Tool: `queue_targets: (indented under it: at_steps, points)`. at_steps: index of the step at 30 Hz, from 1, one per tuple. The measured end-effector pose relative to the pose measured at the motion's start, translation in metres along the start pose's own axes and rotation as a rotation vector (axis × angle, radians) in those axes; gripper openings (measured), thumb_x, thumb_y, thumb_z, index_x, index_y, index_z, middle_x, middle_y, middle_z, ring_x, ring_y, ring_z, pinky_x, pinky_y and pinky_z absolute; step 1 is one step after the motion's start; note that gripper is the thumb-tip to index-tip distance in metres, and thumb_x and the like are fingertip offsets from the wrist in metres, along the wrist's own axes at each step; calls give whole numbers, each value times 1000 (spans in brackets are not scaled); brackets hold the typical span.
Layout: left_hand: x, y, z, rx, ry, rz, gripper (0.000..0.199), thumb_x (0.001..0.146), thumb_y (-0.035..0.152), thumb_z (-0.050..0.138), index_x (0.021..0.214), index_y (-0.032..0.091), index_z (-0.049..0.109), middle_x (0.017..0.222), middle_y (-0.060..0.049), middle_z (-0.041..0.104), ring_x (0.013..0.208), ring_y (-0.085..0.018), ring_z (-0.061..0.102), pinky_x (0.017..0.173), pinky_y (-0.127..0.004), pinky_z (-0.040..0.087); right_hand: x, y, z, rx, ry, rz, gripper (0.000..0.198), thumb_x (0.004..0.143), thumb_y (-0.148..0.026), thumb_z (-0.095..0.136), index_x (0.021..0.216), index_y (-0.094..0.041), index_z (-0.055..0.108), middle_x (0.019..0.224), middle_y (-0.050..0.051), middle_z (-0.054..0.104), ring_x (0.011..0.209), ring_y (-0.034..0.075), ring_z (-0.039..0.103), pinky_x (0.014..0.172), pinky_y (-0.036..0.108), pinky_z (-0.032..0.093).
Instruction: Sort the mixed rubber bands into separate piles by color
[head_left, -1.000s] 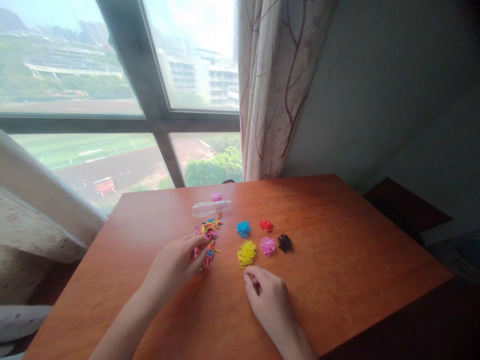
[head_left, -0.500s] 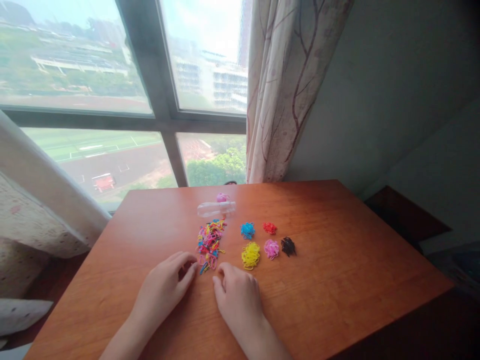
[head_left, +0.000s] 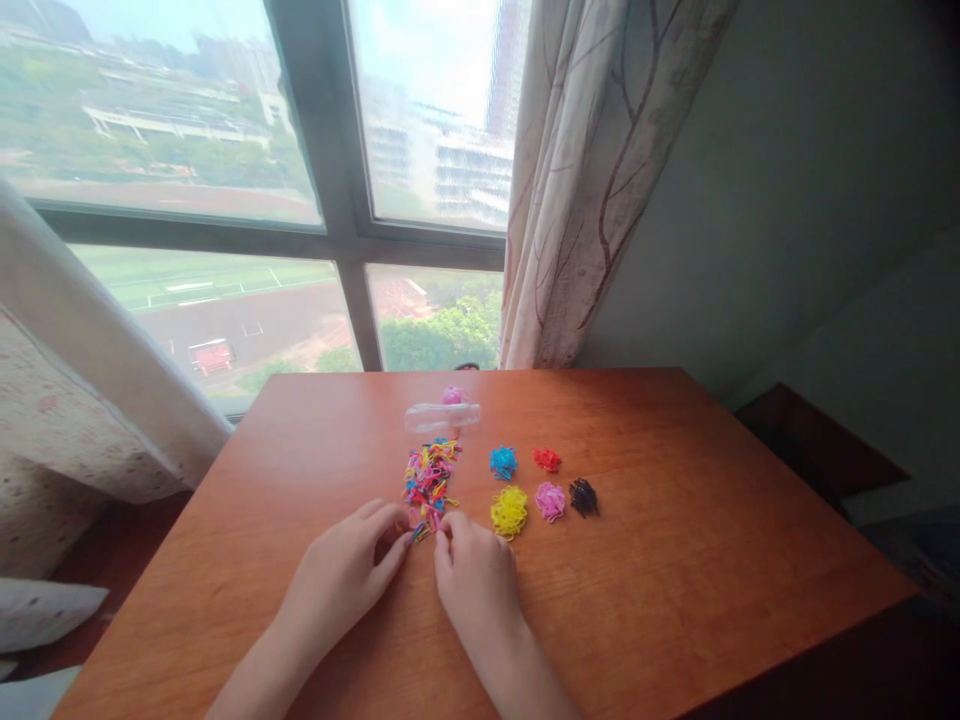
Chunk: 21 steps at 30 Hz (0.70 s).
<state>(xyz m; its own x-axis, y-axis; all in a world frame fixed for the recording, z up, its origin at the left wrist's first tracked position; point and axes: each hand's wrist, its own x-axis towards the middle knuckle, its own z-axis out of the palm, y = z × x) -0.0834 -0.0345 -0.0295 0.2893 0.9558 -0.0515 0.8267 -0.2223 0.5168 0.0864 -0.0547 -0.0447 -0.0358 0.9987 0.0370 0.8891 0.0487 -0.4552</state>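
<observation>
A mixed heap of small coloured loops, which look like rubber bands point(head_left: 429, 475), lies in front of me. My left hand point(head_left: 349, 565) rests at the heap's near left edge, thumb and fingertips drawn together against the nearest loops. Curled beside it, my right hand point(head_left: 480, 575) has its fingertips pinched at the near right edge, by a pink loop. What either hand holds, if anything, is too small to make out. Right of the heap sit single-colour piles: blue point(head_left: 503, 462), yellow point(head_left: 509, 513), red point(head_left: 547, 459), pink point(head_left: 550, 502) and black point(head_left: 583, 497).
Behind the heap a clear plastic bottle point(head_left: 442, 417) lies on its side, with a round pink object point(head_left: 452, 395) just beyond. The wooden table point(head_left: 675, 560) reaches toward a window point(head_left: 427, 320). Patterned curtains point(head_left: 559, 250) hang at both sides.
Both hands have moved in to the heap's near edge, the left one rightward and up to the loops. My view has shifted slightly. The sorted piles look unchanged.
</observation>
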Motion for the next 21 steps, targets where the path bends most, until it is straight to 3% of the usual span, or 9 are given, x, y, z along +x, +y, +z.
queue_targets:
  at_steps: [10, 16, 21]
  points:
    - [-1, -2, 1, -8, -11, -3, 18, 92, 31, 45, 96, 26, 62, 91, 1, 66, 80, -16, 63, 70, -25, 42, -11, 16, -8, 142, 224, -67, 17, 92, -16, 51, 83, -22, 63, 69, 0, 68, 59, 14, 62, 55, 23, 30]
    - [-1, -4, 2, 1, -17, -7, 17, 91, 31, 46, 95, 27, 62, 90, 2, 66, 79, -16, 63, 68, -24, 42, -15, 70, -32, 207, 387, 11, 26, 95, -33, 46, 83, -21, 66, 55, -3, 57, 49, 14, 54, 54, 23, 32]
    - [1, -4, 2, -4, -13, -5, 17, 91, 31, 46, 95, 28, 62, 90, 2, 66, 78, -16, 63, 68, -24, 41, -16, 119, -44, 170, 447, 148, 32, 92, -43, 48, 84, -20, 68, 58, 0, 60, 52, 16, 56, 54, 24, 35]
